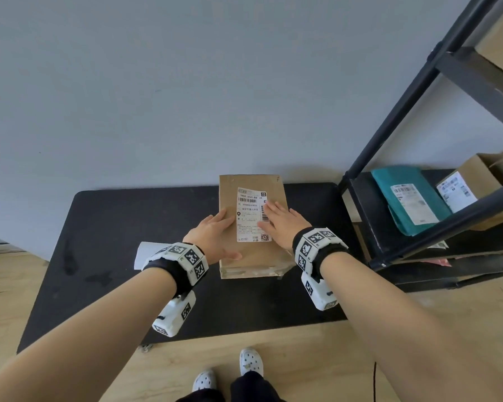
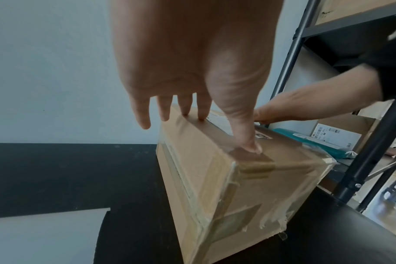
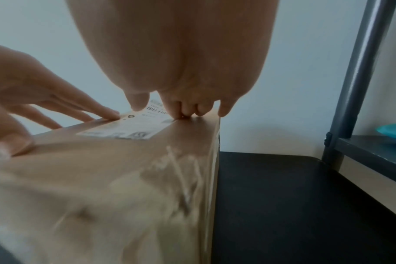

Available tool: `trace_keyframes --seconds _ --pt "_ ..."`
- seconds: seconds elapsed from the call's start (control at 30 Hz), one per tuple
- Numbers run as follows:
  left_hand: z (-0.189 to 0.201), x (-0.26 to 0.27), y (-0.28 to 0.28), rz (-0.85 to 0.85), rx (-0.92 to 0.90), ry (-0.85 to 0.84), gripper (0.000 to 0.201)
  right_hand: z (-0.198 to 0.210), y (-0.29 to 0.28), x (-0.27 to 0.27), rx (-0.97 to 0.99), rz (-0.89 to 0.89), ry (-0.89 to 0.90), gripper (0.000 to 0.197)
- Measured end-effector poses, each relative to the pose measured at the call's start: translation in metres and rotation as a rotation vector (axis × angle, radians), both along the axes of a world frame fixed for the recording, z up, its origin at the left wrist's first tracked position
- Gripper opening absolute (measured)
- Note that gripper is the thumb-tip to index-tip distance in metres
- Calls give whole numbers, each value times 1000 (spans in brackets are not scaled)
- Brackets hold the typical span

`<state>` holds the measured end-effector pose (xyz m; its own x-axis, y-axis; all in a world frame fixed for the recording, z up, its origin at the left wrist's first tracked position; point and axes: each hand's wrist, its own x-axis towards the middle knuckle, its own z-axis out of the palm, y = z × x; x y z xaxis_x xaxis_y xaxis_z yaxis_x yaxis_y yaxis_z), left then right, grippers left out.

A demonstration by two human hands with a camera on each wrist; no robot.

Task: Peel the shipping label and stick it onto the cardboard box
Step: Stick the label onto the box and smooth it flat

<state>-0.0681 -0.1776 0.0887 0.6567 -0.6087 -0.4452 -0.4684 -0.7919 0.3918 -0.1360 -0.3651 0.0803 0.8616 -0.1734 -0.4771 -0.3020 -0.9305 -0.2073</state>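
A taped cardboard box [image 1: 230,195] [image 2: 249,178] [image 3: 102,187] lies flat on the black table [image 1: 114,227]. A white shipping label [image 1: 251,216] [image 3: 127,127] lies on its top face. My left hand [image 1: 215,232] [image 2: 192,71] rests flat on the box's left part, its fingertips at the label's left edge and the thumb on the near top edge. My right hand [image 1: 279,220] [image 3: 181,71] lies flat with straight fingers on the label's right side. Neither hand grips anything.
A white backing sheet [image 1: 145,252] [image 2: 45,235] lies on the table left of the box. A dark metal shelf rack [image 1: 418,126] stands at the right and holds a teal mailer [image 1: 401,184] and labelled cartons [image 1: 471,181]. A wall rises behind the table.
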Motion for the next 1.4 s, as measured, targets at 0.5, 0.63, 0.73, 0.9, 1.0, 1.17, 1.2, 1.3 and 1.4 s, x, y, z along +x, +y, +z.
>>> trace_keyframes --seconds 0.5,0.63,0.73,0.9,1.0,1.17,1.2,1.3,1.4 --pt "6 0 0 -8 6 -3 94 8 9 54 11 143 26 58" --pt "4 -1 1 5 -6 0 95 11 17 61 30 183 37 57" --pt "2 -1 2 19 -9 -9 96 12 18 57 35 198 24 56" --pt "0 -2 2 20 -3 -25 96 11 26 34 43 216 -14 57" --pt "-1 -3 2 4 1 -34 96 10 33 18 53 219 -13 57" --pt "-1 -5 3 4 1 -15 98 4 44 -5 58 223 -32 57" --pt "-1 -5 3 3 2 -15 98 3 46 -9 63 221 -34 57" --pt "1 -7 2 -11 13 -21 96 3 52 -23 81 222 -24 57" --pt "2 -9 2 -28 23 -47 93 0 52 -34 59 245 -40 57"
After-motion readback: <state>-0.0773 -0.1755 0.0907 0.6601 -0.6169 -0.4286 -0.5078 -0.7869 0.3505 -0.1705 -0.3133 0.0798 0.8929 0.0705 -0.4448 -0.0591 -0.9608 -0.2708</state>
